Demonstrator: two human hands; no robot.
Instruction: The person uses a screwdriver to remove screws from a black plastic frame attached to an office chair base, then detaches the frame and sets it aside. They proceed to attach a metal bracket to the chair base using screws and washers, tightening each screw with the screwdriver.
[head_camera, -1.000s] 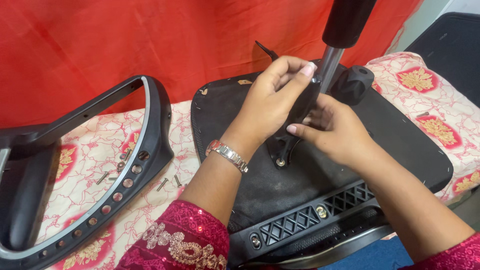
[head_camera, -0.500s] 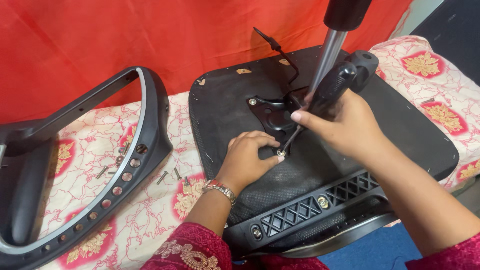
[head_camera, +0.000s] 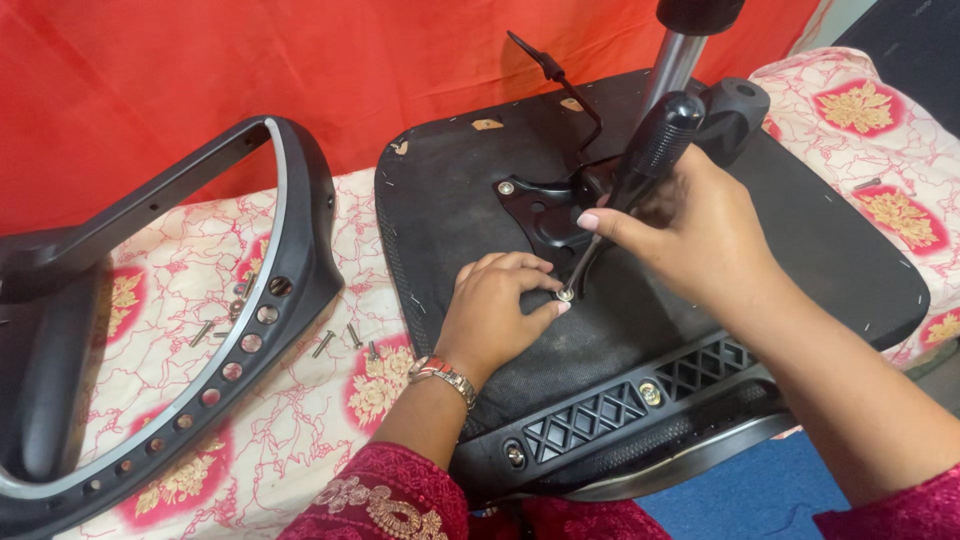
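On a red-and-cream floral cloth (head_camera: 300, 420) before a red backdrop, the overturned black fabric-covered chair seat (head_camera: 800, 250) lies right. The right hand (head_camera: 690, 230) grips a black-handled screwdriver (head_camera: 640, 170); left hand (head_camera: 495, 310) pinches a silver screw (head_camera: 565, 294).

A bright red cloth (head_camera: 200, 70) hangs as a backdrop across the far side, lightly creased and evenly lit. In front of it runs a surface covered with a cream sheet (head_camera: 300, 420) printed with red vine lines and red squares holding gold flowers (the same print shows again at the far right). At the near right a patch of blue floor (head_camera: 760, 500) shows below the edge. In the far right corner stands something dark (head_camera: 915, 45), too cropped to identify, beside a strip of pale wall (head_camera: 835, 15).
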